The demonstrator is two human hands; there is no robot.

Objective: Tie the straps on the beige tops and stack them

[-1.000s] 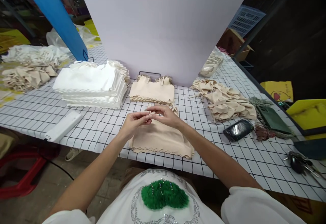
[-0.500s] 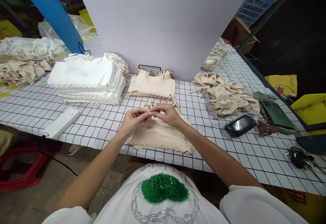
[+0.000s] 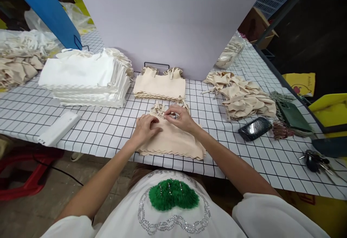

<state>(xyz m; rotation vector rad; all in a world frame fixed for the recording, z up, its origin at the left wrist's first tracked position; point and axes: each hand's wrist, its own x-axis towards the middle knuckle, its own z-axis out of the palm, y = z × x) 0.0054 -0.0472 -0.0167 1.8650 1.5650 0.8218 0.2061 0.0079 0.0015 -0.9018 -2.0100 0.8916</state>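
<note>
Lowered from mid-air onto the beige top [image 3: 173,142]. Pressing flat with open left hand [image 3: 148,126]; touching its strap [image 3: 159,109] with right hand [image 3: 181,118], grip unclear.

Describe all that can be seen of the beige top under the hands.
The beige top lies flat on the gridded table, near its front edge. It looks like soft, thin fabric, with scalloped hems and straps bunched at its far end. The left hand rests flat on it; the right hand touches the strap end.
</note>
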